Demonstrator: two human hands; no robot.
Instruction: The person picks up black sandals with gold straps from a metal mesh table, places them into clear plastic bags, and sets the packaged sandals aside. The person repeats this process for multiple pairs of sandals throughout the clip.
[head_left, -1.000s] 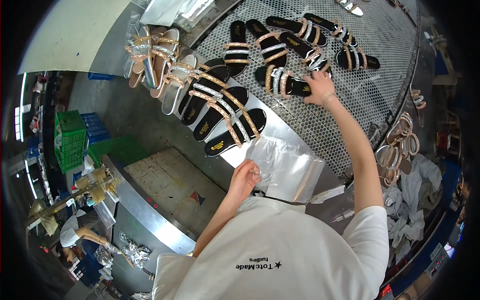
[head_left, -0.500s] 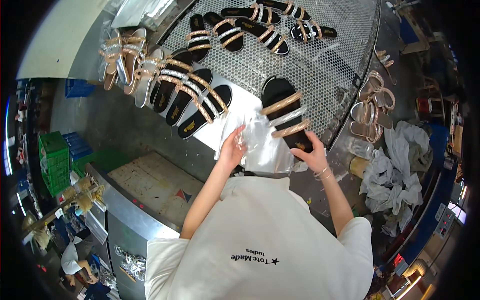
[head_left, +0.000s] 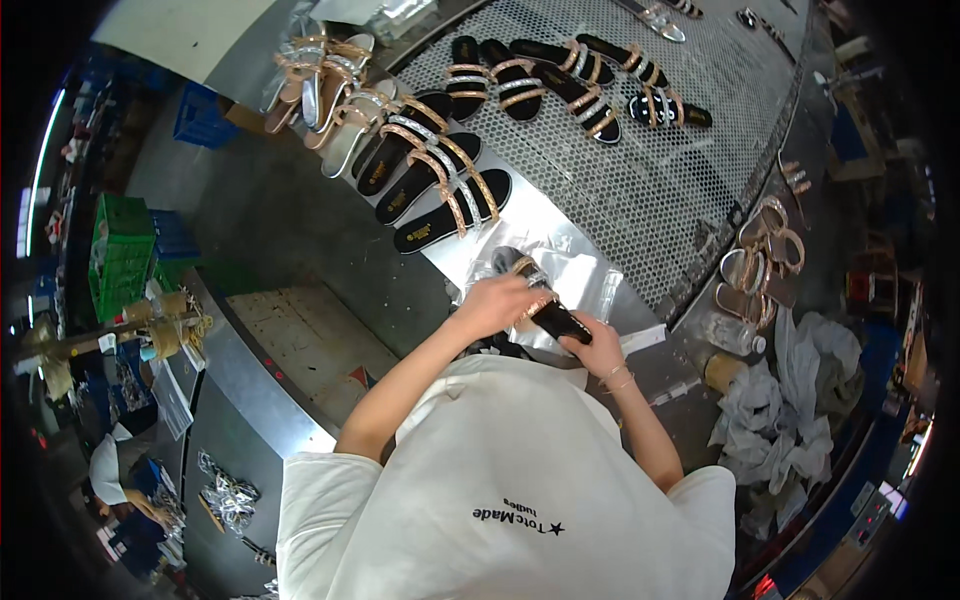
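Observation:
My right hand point(head_left: 598, 350) grips a black slide sandal point(head_left: 563, 322) by its heel end. The sandal has glittery gold and silver straps and points away from me to the left. Its toe looks greyish, as though behind the film of a clear plastic bag point(head_left: 524, 258). Across the straps lies my left hand point(head_left: 500, 303), closed at the bag and the sandal's side; its fingertips are partly hidden and slightly blurred. More clear bags point(head_left: 585, 280) lie flat on the shiny metal ledge just beyond my hands.
Black strappy sandals point(head_left: 455, 212) stand in a row at the left; others point(head_left: 585, 105) lie on the perforated metal table point(head_left: 690, 170). Rose-gold sandals point(head_left: 765, 255), a clear plastic bottle point(head_left: 735, 333) and crumpled plastic point(head_left: 775, 400) are at the right. Green crates point(head_left: 120, 250) stand far left.
The sandal has come down and closer to me, its toe now at the bag. My left hand has moved over onto its straps; my right hand keeps the heel. The view has shifted.

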